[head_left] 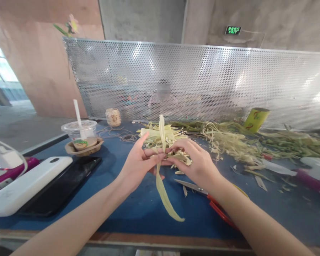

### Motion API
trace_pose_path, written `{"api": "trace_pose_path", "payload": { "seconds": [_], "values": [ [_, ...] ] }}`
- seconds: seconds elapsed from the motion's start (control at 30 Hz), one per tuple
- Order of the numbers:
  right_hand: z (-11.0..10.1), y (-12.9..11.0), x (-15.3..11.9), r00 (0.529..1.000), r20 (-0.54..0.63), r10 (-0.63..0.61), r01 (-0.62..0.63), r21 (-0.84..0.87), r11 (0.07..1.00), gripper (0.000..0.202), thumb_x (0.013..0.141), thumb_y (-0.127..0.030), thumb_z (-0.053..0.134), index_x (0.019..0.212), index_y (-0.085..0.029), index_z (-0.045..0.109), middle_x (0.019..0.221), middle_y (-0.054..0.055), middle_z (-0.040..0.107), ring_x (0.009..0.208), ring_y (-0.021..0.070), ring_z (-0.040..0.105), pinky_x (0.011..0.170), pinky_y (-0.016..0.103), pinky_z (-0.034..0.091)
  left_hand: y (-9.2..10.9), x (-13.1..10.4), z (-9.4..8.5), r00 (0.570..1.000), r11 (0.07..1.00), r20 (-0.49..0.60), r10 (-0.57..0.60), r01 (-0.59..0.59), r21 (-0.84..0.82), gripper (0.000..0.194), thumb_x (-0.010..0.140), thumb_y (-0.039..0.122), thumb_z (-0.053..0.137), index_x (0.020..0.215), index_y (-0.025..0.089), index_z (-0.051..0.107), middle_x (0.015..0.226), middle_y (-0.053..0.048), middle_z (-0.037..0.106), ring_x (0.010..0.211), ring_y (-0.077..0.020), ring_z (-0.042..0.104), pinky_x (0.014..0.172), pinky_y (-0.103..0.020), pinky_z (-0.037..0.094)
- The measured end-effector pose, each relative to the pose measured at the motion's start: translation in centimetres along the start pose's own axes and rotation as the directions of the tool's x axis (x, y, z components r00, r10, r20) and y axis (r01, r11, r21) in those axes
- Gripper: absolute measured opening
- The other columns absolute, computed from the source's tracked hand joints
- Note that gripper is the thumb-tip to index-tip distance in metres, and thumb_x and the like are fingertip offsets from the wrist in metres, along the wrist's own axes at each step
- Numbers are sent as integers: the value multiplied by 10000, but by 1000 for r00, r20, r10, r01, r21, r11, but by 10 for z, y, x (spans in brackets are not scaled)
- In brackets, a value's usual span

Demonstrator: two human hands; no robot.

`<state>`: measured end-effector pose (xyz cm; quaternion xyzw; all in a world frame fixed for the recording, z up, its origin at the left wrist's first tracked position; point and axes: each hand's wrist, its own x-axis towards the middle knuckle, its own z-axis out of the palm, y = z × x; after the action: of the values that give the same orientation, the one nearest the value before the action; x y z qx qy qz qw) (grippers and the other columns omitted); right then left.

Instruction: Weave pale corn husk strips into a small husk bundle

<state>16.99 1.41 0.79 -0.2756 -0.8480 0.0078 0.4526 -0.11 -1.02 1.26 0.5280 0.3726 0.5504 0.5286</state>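
Observation:
In the head view a long pale green strip of corn husk (165,193) passes through my fingers, its upper end standing up and its lower end hanging towards me. My left hand (134,163) pinches it between thumb and fingers. My right hand (198,161) meets the left from the other side, its fingertips closed on the husk at the crossing point. Exactly how the pieces overlap there is hidden by the fingers. Just behind lies a pile of pale husk pieces (152,135). Below my right wrist are red-handled scissors (193,186), partly covered by the forearm.
Shredded husk (229,142) lies along the right, with a green-yellow tube (256,120) behind it. On the left are a lidded cup with a straw (79,129), a black phone-like slab (61,188) and a white power bank (34,183). A perforated metal screen (197,78) borders the table's back.

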Motion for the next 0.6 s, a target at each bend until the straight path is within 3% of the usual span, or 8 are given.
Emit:
{"api": "trace_pose_path", "payload": {
  "seconds": [0.1, 0.17, 0.23, 0.4, 0.5, 0.6],
  "values": [
    [6, 2, 0, 962, 103, 252, -270, 240, 932, 169, 787, -181, 571, 936, -214, 498, 843, 16, 635, 770, 143, 618, 666, 262, 489, -1, 1, -1, 1000, 999, -9, 26, -26, 28, 977, 718, 162, 670, 1428, 219, 1, 981, -122, 707, 702, -254, 693, 388, -254, 517],
    [8, 3, 0, 932, 179, 314, -358, 335, 872, 87, 795, -171, 547, 872, -202, 522, 772, 0, 639, 702, 125, 622, 623, 234, 484, -2, 1, -2, 998, 998, -44, 35, -33, 45, 979, 706, 191, 686, 1429, 207, 27, 940, -113, 718, 697, -250, 691, 393, -256, 516],
    [8, 1, 1, 927, 205, 315, -369, 331, 869, 28, 804, -181, 537, 794, -192, 560, 722, -9, 634, 638, 104, 595, 587, 209, 460, -2, 2, -2, 993, 998, -115, 35, -29, 57, 996, 681, 215, 710, 1428, 173, 53, 864, -100, 729, 688, -240, 686, 387, -246, 508],
    [6, -7, 0, 933, 171, 316, -345, 186, 920, 90, 771, -204, 581, 685, -180, 592, 603, -30, 580, 491, 66, 442, 479, 180, 373, -2, 4, 1, 970, 997, -235, 60, -48, 55, 987, 663, 239, 725, 1419, 126, 101, 705, -52, 724, 586, -195, 666, 365, -216, 482],
    [10, -12, -3, 926, 218, 310, -362, 269, 892, 80, 764, -157, 568, 688, -178, 580, 613, -33, 592, 527, 67, 500, 510, 169, 397, -3, 3, 1, 959, 996, -271, 85, -72, 59, 967, 663, 244, 726, 1418, 169, 126, 724, -44, 730, 606, -196, 679, 359, -189, 464],
    [16, -15, -3, 909, 274, 313, -400, 373, 837, 82, 757, -105, 543, 746, -179, 577, 675, -22, 632, 589, 81, 574, 556, 180, 431, -5, 1, 2, 955, 995, -279, 100, -94, 35, 944, 673, 241, 720, 1416, 184, 140, 769, -50, 740, 748, -216, 693, 486, -217, 529]
  ]
}}
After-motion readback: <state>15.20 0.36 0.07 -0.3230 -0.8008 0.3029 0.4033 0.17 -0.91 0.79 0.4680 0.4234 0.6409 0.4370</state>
